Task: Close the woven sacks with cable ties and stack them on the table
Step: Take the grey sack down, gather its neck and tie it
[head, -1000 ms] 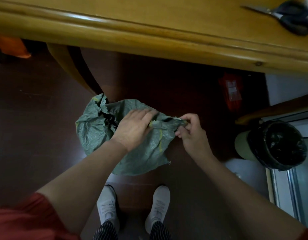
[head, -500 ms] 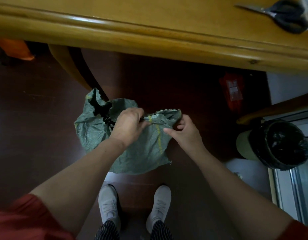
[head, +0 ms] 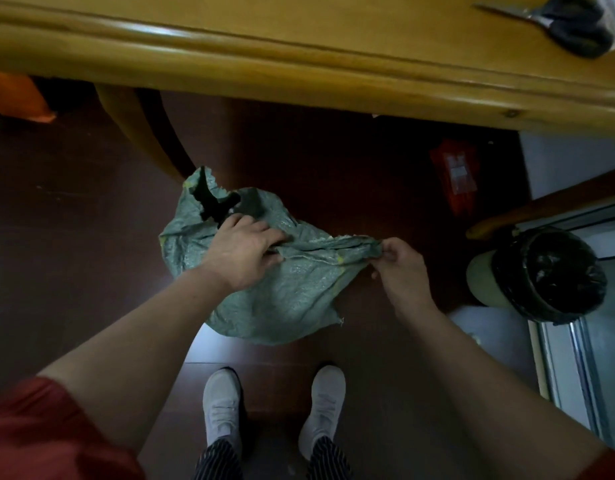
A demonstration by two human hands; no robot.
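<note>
A green woven sack is held above the dark floor in front of my feet. My left hand grips its gathered fabric near the middle, just below a dark opening at the upper left. My right hand pinches the sack's frayed right corner, and the edge is stretched taut between both hands. No cable tie is visible. The wooden table runs across the top of the view, above the sack.
Black-handled scissors lie on the table at the top right. A bin with a black liner stands right of my right hand. A red packet lies under the table. A curved wooden table leg rises beside the sack.
My right hand has pulled the sack's corner further to the right, stretching the edge flat. My left hand has shifted its grip slightly on the gathered fabric.
</note>
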